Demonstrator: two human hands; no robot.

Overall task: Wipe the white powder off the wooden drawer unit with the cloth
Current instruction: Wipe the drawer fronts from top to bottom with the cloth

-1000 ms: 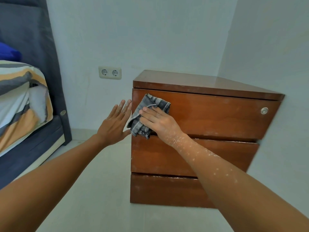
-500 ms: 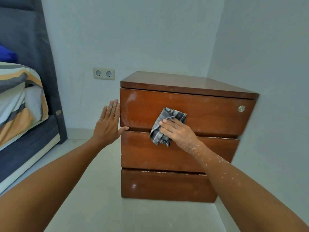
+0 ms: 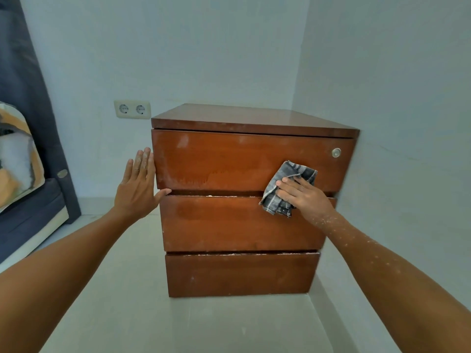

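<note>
The right hand (image 3: 303, 197) presses the crumpled cloth (image 3: 285, 189) flat on the wooden drawer unit (image 3: 229, 220), below its lock (image 3: 336, 152). The left hand (image 3: 139, 189) lies open at the unit's left edge, holding nothing. Faint white powder (image 3: 183, 141) perhaps remains near the top-left.

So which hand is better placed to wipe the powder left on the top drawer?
Right. The right hand already presses the cloth against the top drawer; the left hand lies flat against the unit's side, holding nothing.

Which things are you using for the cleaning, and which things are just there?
For the job:
cloth
drawer unit
right hand
left hand

Just there:
wall socket
bed
</note>
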